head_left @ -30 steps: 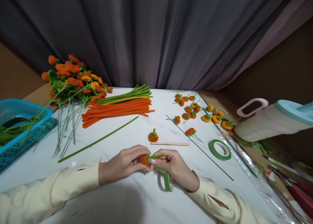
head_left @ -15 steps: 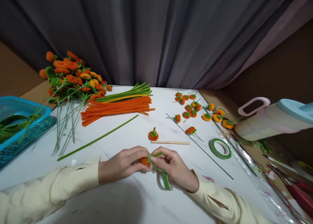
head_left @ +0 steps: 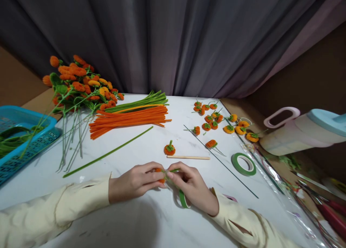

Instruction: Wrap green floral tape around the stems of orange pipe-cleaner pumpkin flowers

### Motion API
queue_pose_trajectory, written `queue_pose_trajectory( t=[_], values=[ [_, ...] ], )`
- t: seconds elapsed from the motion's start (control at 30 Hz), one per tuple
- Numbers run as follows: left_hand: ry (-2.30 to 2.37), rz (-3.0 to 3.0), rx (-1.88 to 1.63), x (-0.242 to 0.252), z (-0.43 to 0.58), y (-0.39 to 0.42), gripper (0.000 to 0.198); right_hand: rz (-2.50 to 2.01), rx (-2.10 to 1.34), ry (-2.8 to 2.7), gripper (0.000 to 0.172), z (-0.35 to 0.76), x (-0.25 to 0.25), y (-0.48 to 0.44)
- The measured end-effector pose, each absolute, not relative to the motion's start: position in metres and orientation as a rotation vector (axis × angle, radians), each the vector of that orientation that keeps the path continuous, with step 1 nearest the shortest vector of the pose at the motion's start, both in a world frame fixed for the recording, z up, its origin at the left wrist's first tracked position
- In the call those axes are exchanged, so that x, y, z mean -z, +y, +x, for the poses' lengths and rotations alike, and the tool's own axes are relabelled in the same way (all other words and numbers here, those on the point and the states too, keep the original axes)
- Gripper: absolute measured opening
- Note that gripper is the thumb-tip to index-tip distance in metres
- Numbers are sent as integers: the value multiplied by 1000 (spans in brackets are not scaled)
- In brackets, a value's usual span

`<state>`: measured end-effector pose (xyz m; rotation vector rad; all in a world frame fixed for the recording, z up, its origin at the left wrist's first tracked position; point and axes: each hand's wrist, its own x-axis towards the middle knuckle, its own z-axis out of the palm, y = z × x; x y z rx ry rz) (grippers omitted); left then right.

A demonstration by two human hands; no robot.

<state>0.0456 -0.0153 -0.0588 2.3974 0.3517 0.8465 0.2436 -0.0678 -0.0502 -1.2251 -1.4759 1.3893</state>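
Note:
My left hand (head_left: 139, 180) is closed around a small orange pipe-cleaner flower (head_left: 160, 176), partly hidden by its fingers. My right hand (head_left: 193, 186) pinches at the flower's stem end, thumb against forefinger, on a strip of green floral tape. The tape's roll (head_left: 183, 199) hangs just under the right palm, mostly covered by it. A bit of green stem (head_left: 175, 170) shows between the right fingers. The fingertips of both hands almost meet. Beyond them lie another orange flower (head_left: 169, 149), upside down with its green stem up, and a thin wooden stick (head_left: 188, 158).
Orange pipe cleaners (head_left: 129, 120) and green ones (head_left: 146, 101) are bundled behind. Finished flowers (head_left: 81, 82) and a blue basket (head_left: 32, 143) stand left. Several flower heads (head_left: 208, 119), a green tape roll (head_left: 243, 164), a dark wire (head_left: 221, 161) and a tumbler (head_left: 300, 132) are right.
The left fingers have shifted over the orange flower and the right fingers have curled tighter around the green stem end. The tape roll has moved slightly up and left.

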Motion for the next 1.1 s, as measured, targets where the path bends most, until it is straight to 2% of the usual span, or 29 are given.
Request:
queue_pose_trajectory(
  t=[0.2, 0.33, 0.5, 0.83, 1.1],
  values=[
    [314, 2342, -900, 62, 45, -17, 15, -1204, -1466, -1436, 30, 244, 49, -67],
    [499, 2175, -833, 64, 46, -19, 23, -1157, -1586, -1297, 31, 245, 52, -65],
    [521, 2157, -792, 62, 46, -19, 19, -1028, -1745, -1107, 34, 245, 54, -61],
    [501, 2190, -817, 61, 47, -19, 18, -1037, -1675, -1088, 33, 245, 52, -62],
    [539, 2172, -834, 65, 47, -21, 25, -1168, -1506, -1171, 32, 239, 53, -67]
  ],
)
